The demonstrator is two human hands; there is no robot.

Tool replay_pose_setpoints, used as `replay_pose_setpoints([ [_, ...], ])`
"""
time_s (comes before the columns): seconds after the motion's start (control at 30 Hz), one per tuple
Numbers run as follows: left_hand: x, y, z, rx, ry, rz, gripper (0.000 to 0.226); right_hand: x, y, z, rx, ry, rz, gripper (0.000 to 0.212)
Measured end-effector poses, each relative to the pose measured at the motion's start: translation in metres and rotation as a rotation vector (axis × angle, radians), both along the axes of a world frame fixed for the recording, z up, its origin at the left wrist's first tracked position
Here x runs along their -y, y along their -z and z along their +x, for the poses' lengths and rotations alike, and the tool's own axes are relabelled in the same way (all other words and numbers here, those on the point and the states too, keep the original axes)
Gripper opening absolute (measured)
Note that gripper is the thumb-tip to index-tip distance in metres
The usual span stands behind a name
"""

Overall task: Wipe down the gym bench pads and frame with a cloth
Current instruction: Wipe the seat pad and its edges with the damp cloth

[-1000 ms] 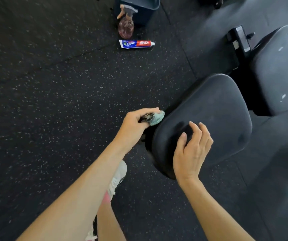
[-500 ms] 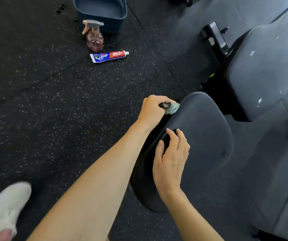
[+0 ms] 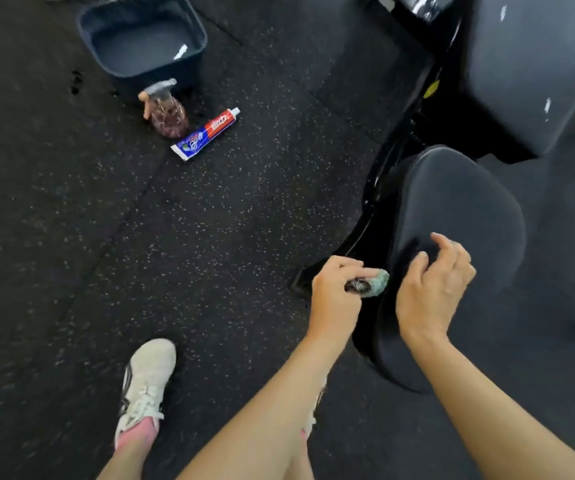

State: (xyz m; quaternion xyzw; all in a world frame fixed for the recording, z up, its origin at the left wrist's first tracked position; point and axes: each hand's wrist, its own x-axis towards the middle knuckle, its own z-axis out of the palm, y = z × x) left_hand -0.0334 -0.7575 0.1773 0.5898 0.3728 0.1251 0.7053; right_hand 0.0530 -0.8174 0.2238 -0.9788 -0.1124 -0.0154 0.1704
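Note:
A black seat pad (image 3: 459,216) of the gym bench fills the right side, with a larger grey back pad (image 3: 535,71) behind it and the black metal frame (image 3: 372,199) running down its left edge. My left hand (image 3: 334,296) grips a small bunched green cloth (image 3: 376,285) against the pad's left edge, beside the frame. My right hand (image 3: 431,289) hovers over the near part of the seat pad with its fingers loosely curled, holding nothing.
On the speckled rubber floor sit a dark blue tub (image 3: 144,39), a spray bottle (image 3: 166,110) and a toothpaste tube (image 3: 206,133) at the upper left. My white shoe (image 3: 144,386) stands at the lower left.
My left hand with the cloth has slid down along the pad's left edge toward me. My right hand has lifted off the pad and curled its fingers. The view has shifted left.

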Motion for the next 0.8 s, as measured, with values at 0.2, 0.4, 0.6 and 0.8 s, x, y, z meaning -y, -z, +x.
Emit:
replay_pose_setpoints([
  [0.2,0.000,-0.002,0.018,0.002,-0.065,-0.004,0.043,-0.004,0.013,-0.005,0.056,-0.015,-0.020,0.032],
  [0.4,-0.012,-0.003,0.045,-0.024,-0.092,0.022,0.046,0.002,0.022,-0.010,0.120,-0.034,-0.011,0.038],
  [0.6,-0.033,0.003,0.102,-0.049,-0.265,-0.011,0.046,0.003,0.017,-0.005,0.169,-0.080,-0.081,0.031],
  [0.8,-0.063,0.010,0.147,-0.205,-0.343,-0.201,0.048,-0.016,0.005,0.028,0.171,-0.031,-0.145,0.021],
])
